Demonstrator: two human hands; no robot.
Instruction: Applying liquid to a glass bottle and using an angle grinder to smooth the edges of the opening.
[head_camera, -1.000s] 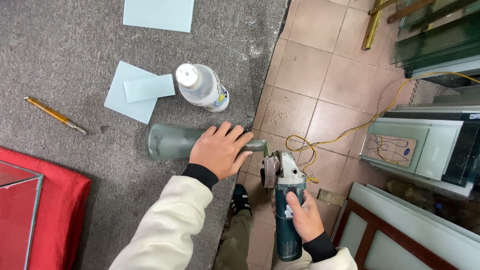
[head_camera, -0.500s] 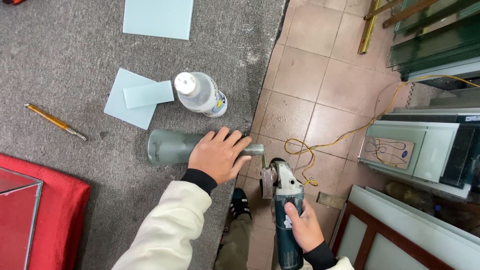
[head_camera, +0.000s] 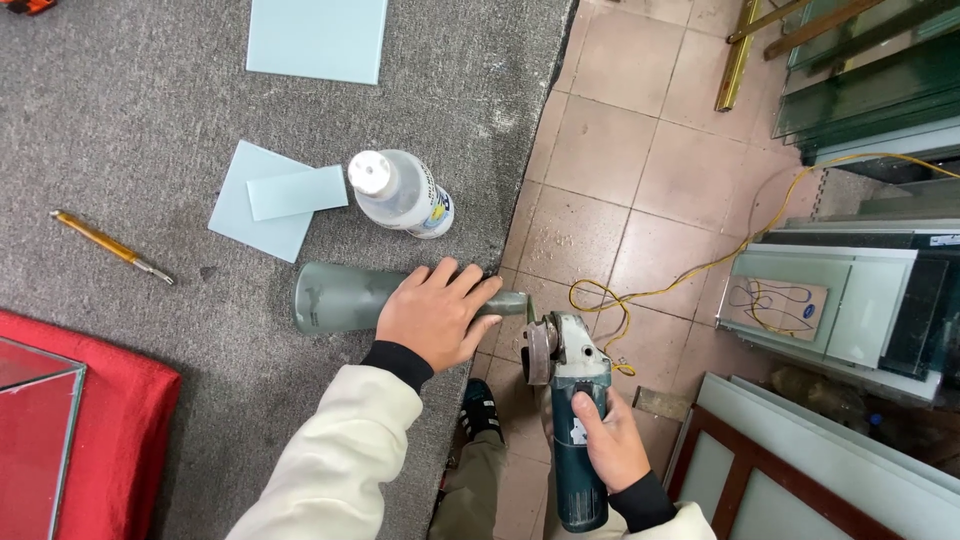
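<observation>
While left hand (head_camera: 437, 312) pins glass bottle (head_camera: 345, 297) flat (palm down) | right hand (head_camera: 608, 440) grips angle grinder (head_camera: 570, 400)

Little has shifted — the right hand (head_camera: 608, 440) has slid down the grinder (head_camera: 572, 420) body toward its tail end, then settled midway again. The grinder's disc has edged closer to the bottle (head_camera: 400, 298) neck, now just beside its tip. The left hand (head_camera: 435, 312) has crept slightly along the bottle toward the neck.

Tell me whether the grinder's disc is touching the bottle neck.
Cannot tell. In the head view the grinder disc sits right at the bottle neck's tip, with no plain gap or contact visible.
</observation>
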